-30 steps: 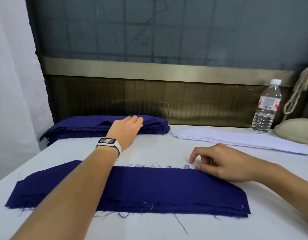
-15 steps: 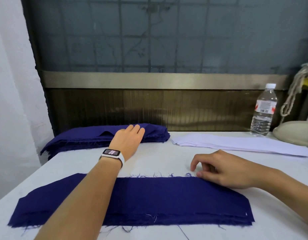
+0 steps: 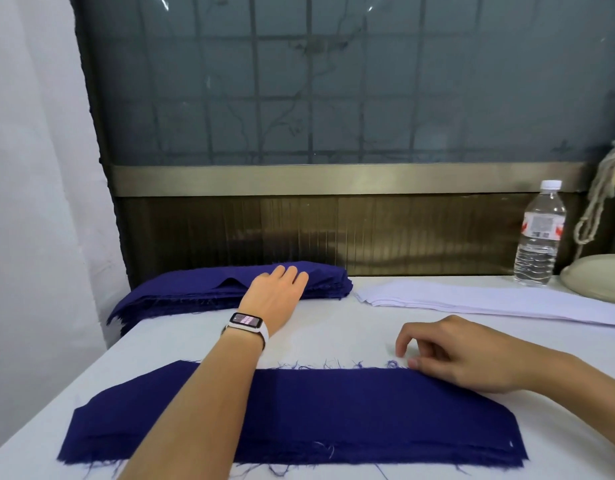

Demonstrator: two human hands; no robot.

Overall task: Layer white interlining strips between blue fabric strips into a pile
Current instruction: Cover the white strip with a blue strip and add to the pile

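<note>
Left hand [image 3: 275, 296] is lying flat, fingers together, on blue fabric stack [image 3: 181, 292] at far-left corner of desk [image 3: 333, 337]; right hand [image 3: 462, 355], loosely curled, is resting on pile [image 3: 299, 417] by near edge; white interlining strips [image 3: 472, 299] far-right

bare table [image 3: 333, 336] strip between stacks and pile, water bottle [image 3: 539, 237] far right

partly out of view
beyond the fingertips of the right hand [image 3: 472, 355], the white interlining stack [image 3: 472, 299] runs off the edge; the left forearm [image 3: 202, 403] covers part of the blue pile [image 3: 368, 410].
</note>
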